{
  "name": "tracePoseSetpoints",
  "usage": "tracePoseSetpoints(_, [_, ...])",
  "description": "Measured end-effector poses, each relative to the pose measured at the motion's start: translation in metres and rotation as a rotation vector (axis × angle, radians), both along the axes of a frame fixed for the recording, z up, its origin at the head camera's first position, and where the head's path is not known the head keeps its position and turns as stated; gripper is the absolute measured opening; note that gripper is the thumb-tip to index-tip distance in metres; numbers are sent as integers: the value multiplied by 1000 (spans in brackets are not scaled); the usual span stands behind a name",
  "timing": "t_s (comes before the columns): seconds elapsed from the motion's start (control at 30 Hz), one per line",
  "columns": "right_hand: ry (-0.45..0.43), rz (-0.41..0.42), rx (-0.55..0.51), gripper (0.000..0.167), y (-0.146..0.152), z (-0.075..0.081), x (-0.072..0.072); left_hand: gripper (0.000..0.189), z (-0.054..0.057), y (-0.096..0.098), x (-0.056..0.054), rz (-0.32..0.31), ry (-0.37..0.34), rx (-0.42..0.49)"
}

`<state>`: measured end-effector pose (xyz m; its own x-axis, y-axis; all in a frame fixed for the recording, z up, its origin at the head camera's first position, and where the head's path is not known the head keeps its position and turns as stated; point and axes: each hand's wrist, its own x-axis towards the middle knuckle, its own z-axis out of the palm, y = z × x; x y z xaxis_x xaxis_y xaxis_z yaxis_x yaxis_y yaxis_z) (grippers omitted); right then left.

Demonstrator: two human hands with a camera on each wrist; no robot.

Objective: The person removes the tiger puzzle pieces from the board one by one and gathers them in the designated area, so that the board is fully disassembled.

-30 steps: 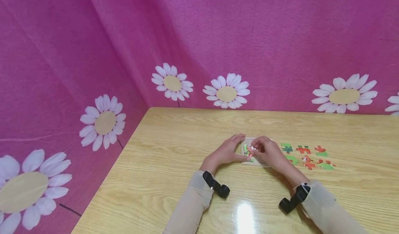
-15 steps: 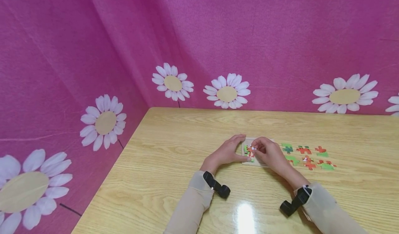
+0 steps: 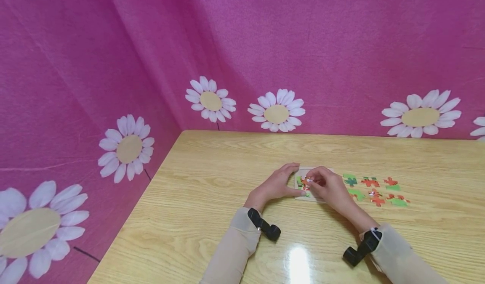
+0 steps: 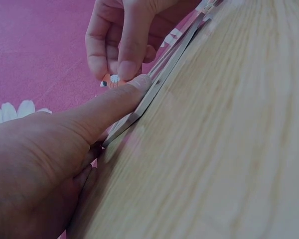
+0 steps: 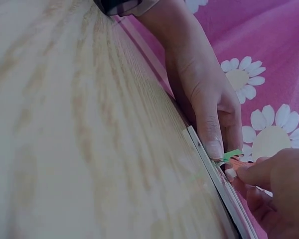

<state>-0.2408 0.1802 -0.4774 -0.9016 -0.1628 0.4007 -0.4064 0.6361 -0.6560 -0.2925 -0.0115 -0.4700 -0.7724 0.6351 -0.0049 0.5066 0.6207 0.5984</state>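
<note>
My left hand holds the left end of a shallow pale puzzle tray, fingers at its far corner and thumb on the near edge. In the left wrist view its thumb lies along the tray's rim. Between thumb and fingertips my right hand pinches a small orange-and-white jigsaw piece with a dark eye printed on it, low over the tray's left part. Green and orange pieces lie inside the tray there, partly hidden by the fingers. The right hand covers much of the tray's right side.
Loose jigsaw pieces lie in two rows right of the tray, among them a green one, an orange one and an orange-and-green one. A pink curtain with daisies stands behind the wooden table.
The right hand and wrist have shifted slightly to the right and nearer, still pinching the jigsaw piece over the tray. The left hand keeps its hold on the tray's end.
</note>
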Motion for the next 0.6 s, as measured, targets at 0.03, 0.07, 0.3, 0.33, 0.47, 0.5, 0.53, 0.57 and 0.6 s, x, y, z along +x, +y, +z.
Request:
tracePoseSetpoints(0.03, [-7,-3,-9,20,1,0,1,83,0,0,0,0,-2,3])
tracePoseSetpoints(0.07, [-10,-5,-20,20,2,0,1,83,0,0,0,1,-2,5])
tracePoseSetpoints(0.3, [-17,-4,-70,19,8,2,7,83,0,0,1,1,-10,7])
tracePoseSetpoints(0.33, [-10,-1,-71,19,8,2,8,83,0,0,1,0,-7,5])
tracePoseSetpoints(0.47, [8,14,-76,21,12,1,10,83,0,0,0,-7,3,2])
tracePoseSetpoints(0.5, [13,16,-78,21,14,1,11,83,0,0,0,-8,5,2])
tracePoseSetpoints(0.53, [13,18,-79,22,14,1,12,83,0,0,0,-8,8,2])
tracePoseSetpoints(0.57, [11,18,-81,22,16,2,12,83,0,0,0,-8,8,1])
tracePoseSetpoints(0.6, [7,20,-83,22,17,2,13,83,0,0,0,-8,7,3])
